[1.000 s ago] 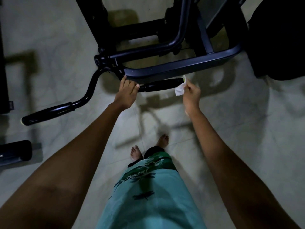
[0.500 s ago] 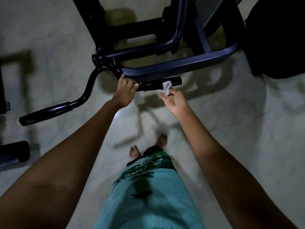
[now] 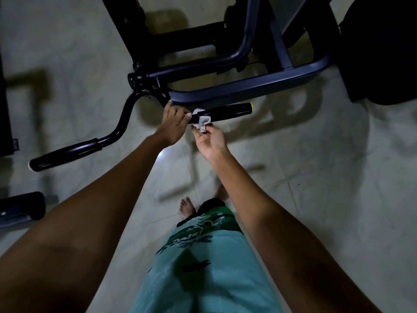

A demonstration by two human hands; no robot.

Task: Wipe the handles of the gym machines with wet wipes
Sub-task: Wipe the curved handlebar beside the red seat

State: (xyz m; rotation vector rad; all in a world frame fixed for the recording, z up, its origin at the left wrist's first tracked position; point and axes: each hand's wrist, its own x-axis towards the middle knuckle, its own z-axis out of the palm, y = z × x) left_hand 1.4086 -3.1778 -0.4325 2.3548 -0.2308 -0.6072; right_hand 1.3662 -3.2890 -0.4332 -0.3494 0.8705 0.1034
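A black padded handle with a yellow end cap sticks out to the right from the dark gym machine frame. My left hand grips the bar at the handle's inner end. My right hand, palm up, pinches a crumpled white wet wipe and holds it wrapped against the handle's inner part, right beside my left hand. A second black handle on a curved bar reaches out to the lower left.
A black padded part of the machine stands at the upper right. Another dark roller pad lies at the left edge. Pale tiled floor spreads to the right. My bare feet and teal clothing are below.
My right hand has slid the wipe leftward along the handle, from its yellow-capped outer end to the inner end beside my left hand. The left hand has kept its grip.
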